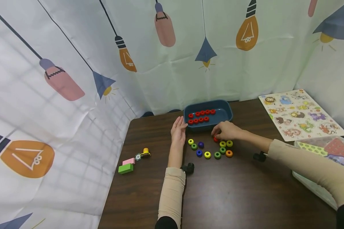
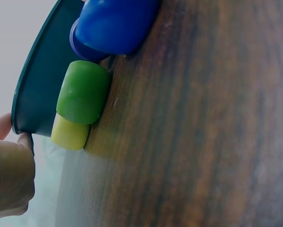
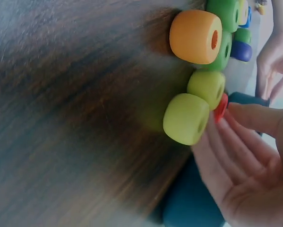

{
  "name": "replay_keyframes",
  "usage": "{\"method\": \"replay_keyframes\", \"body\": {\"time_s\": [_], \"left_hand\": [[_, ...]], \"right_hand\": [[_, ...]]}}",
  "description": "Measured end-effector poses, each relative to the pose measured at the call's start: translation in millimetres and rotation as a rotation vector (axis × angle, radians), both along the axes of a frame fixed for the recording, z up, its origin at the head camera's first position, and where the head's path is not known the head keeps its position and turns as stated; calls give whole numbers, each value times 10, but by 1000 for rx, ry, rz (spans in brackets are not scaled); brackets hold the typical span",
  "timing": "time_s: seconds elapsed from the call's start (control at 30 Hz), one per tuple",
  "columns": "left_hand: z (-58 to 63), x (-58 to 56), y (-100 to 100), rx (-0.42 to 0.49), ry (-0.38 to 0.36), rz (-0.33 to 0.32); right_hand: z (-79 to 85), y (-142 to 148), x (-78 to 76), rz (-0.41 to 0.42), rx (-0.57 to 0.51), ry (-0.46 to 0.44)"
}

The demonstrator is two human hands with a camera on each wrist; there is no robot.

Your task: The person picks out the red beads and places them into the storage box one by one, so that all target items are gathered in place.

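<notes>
My right hand [image 1: 228,130] pinches a red bead [image 3: 220,108] between thumb and fingers, low over the table just in front of the blue tray [image 1: 200,128]. Two rows of red beads [image 1: 201,120] lie inside that tray. At its left end rests my left hand [image 1: 178,131], fingers straight, with the thumb against the tray's side. Close by my right hand are yellow beads [image 1: 229,143], green beads [image 1: 222,150] and an orange bead [image 1: 229,154]. Farther left lie blue beads [image 1: 199,153], a purple bead [image 1: 201,145] and another green bead [image 2: 84,92].
On the table's left stand a green block [image 1: 125,169], a pink block [image 1: 128,161] and a small yellow toy [image 1: 146,152]. An animal picture board [image 1: 301,114] and a clear plastic box [image 1: 312,183] occupy the right side. A printed curtain [image 1: 172,79] hangs behind.
</notes>
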State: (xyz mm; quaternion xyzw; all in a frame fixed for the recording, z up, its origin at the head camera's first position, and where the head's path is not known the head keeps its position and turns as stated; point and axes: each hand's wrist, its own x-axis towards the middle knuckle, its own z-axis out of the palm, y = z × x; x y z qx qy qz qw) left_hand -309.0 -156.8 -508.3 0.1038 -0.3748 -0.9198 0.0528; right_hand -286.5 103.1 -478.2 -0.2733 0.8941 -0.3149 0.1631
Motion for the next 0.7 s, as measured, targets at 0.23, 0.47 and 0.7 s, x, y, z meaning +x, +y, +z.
{"method": "replay_keyframes", "body": {"time_s": [0.23,0.47,0.7], "left_hand": [[11,-3,4,-17,-14,10],[-13,-10,13,-6,-15,3],[18,6,10,-14,-18,1]], "right_hand": [[-44,-7,-37,-5,-167,-243],[175,82,-116,26,-237,-317],[525,160,-474,-13,-265,-328]]}}
